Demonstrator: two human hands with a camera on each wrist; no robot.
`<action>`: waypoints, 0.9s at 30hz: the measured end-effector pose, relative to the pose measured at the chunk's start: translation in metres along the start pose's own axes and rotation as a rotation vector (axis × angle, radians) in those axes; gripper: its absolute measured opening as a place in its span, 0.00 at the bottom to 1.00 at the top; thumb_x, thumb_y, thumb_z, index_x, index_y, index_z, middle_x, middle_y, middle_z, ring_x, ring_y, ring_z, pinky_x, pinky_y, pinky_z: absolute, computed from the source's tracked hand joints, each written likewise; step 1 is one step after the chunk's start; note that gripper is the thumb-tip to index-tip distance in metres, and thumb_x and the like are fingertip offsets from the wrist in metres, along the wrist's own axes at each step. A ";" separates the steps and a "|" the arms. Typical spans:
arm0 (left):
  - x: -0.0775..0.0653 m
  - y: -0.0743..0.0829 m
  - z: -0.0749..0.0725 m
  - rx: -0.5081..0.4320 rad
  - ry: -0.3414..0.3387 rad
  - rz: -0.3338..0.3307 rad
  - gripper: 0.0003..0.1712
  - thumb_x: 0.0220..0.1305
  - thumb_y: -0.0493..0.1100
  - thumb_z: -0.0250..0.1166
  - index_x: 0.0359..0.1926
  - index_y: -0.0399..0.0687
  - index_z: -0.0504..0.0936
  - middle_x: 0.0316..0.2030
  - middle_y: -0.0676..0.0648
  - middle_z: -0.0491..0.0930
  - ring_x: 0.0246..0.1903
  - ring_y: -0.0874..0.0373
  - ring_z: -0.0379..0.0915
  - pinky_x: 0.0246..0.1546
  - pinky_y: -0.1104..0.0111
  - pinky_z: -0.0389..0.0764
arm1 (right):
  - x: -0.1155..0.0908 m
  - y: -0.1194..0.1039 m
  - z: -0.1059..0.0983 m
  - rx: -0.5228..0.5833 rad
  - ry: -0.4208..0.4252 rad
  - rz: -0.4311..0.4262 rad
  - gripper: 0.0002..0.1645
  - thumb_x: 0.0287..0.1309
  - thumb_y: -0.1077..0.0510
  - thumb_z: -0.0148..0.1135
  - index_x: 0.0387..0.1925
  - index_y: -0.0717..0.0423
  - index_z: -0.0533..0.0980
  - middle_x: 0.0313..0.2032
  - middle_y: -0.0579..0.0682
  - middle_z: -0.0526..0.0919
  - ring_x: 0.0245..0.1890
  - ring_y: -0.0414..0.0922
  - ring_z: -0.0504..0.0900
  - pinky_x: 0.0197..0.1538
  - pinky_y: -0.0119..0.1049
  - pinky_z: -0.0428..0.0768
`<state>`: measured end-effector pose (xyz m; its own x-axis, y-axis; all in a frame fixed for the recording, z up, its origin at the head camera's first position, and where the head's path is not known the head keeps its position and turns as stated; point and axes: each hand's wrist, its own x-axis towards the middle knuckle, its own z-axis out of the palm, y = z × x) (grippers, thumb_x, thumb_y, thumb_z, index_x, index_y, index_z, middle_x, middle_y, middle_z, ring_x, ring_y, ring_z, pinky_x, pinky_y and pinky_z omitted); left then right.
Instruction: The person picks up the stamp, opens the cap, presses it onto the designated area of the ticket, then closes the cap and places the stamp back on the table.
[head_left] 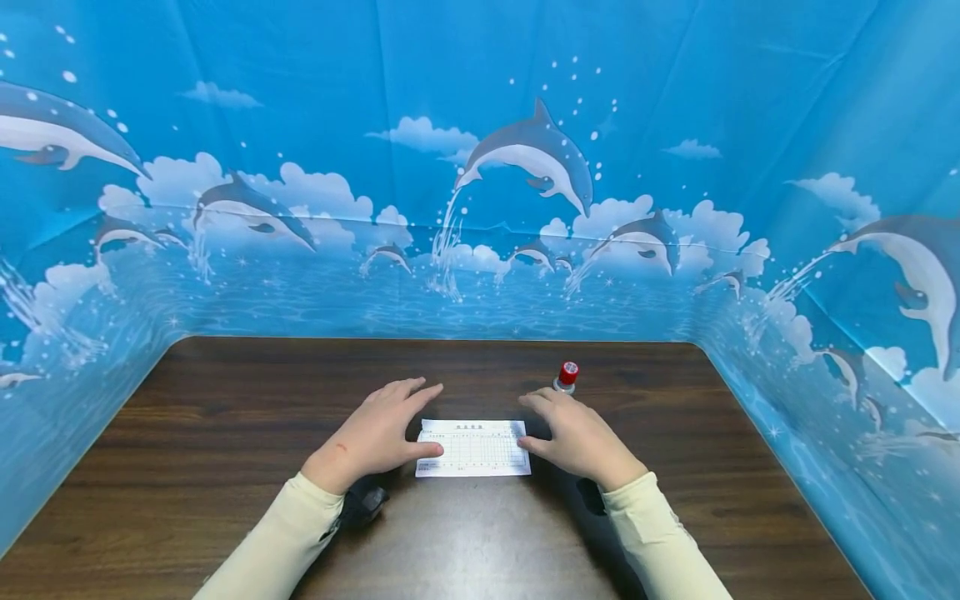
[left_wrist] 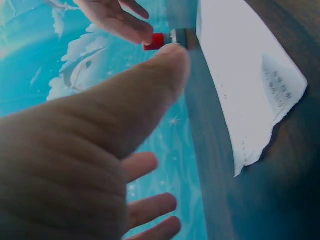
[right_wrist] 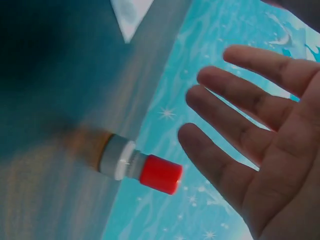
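Note:
A white printed form [head_left: 474, 450] with a ruled grid lies flat on the dark wooden table; one end looks torn in the left wrist view. My left hand [head_left: 377, 436] hovers at its left side, fingers spread and thumb over the paper's edge. On the other side, my right hand [head_left: 576, 437] has its fingers extended, its thumb tip by the paper's right edge. Just beyond the right hand stands a small stamp [right_wrist: 160, 174] with a red top and a grey-white base. Neither hand grips anything.
The wooden table [head_left: 187, 450] is bounded at the back and both sides by a blue dolphin-print cloth [head_left: 337, 275]. A dark strap-like object [head_left: 363, 502] sits under the left wrist.

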<state>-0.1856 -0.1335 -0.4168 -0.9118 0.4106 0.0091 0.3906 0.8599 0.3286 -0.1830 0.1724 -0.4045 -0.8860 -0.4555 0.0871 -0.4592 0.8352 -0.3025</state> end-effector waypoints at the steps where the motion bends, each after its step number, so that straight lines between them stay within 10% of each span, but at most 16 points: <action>1: 0.000 0.001 0.002 0.005 -0.012 -0.003 0.52 0.57 0.64 0.76 0.77 0.50 0.68 0.75 0.36 0.64 0.74 0.36 0.59 0.72 0.39 0.61 | 0.000 0.000 0.002 -0.010 -0.019 -0.003 0.36 0.58 0.46 0.77 0.64 0.56 0.79 0.60 0.54 0.82 0.60 0.52 0.81 0.61 0.54 0.80; 27: 0.000 -0.010 0.023 0.039 -0.061 -0.041 0.37 0.61 0.59 0.76 0.67 0.48 0.80 0.69 0.36 0.71 0.68 0.38 0.67 0.66 0.42 0.70 | -0.002 0.002 0.025 -0.064 -0.106 -0.042 0.17 0.59 0.46 0.75 0.42 0.52 0.85 0.44 0.48 0.81 0.40 0.42 0.76 0.43 0.43 0.82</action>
<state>-0.1871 -0.1351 -0.4423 -0.9180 0.3917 -0.0617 0.3589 0.8870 0.2905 -0.1802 0.1676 -0.4294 -0.8557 -0.5175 -0.0033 -0.5018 0.8313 -0.2391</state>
